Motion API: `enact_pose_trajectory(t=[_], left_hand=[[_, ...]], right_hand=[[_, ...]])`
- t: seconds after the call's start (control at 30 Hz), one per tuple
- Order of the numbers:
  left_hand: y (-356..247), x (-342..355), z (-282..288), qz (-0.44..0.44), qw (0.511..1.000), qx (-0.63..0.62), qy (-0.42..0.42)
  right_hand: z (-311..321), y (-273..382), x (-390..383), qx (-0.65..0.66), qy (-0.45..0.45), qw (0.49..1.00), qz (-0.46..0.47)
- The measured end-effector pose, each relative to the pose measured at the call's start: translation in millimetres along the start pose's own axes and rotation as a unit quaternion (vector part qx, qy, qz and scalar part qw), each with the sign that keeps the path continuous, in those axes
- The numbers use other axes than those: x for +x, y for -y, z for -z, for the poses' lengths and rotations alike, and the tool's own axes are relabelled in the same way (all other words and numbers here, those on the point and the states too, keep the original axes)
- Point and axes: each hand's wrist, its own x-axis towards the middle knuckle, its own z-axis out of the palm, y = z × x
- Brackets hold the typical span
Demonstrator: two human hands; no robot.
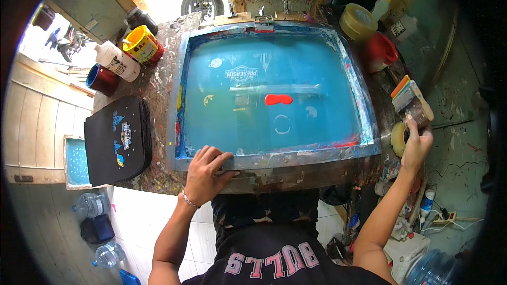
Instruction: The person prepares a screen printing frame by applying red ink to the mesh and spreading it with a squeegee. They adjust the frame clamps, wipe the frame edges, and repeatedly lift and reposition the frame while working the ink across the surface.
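Observation:
A screen-printing frame (274, 157) with blue mesh lies on the worktable, with a blob of red ink (278, 99) near its middle. White and yellow designs show in the mesh around the blob. My left hand (205, 171) rests at the frame's near edge, fingers curled over the rim and thumb pointing right. Off the table's right side, my right hand (416, 145) has its fingers closed on a squeegee (417, 106), beside other blades with orange and grey edges. A roll of tape (400, 138) sits just left of that hand. Its fingertips are partly hidden.
A stack of black printed pieces (119, 140) lies at the left. Behind it stand a yellow ink tub (142, 45), a white bottle (117, 60) and a dark red tub (101, 79). Tape rolls (358, 20) and a red container (388, 50) occupy the far right. A clamp (264, 22) holds the frame's far edge.

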Motion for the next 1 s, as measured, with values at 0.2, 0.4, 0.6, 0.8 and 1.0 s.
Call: enact_pose_trajectory(t=[0.2, 0.4, 0.6, 0.8, 1.0], left_hand=[[-6, 6, 14, 0.004, 1.0, -0.002, 0.0], [5, -1, -23, 0.047, 0.998, 0.015, 0.036], [15, -6, -34, 0.042, 0.999, -0.006, 0.023], [18, -8, -37, 0.037, 0.999, -0.027, 0.015], [20, -11, -37, 0.036, 0.999, -0.039, 0.009]], right_hand=[[-4, 19, -19, 0.187, 0.013, 0.98, -0.065], [-23, 13, -38, 0.229, 0.039, 0.966, -0.109], [-58, 10, -56, 0.275, 0.126, 0.936, -0.178], [-137, 33, -61, 0.063, 0.323, 0.944, 0.007], [-222, 48, -43, -0.238, 0.453, 0.814, 0.276]])
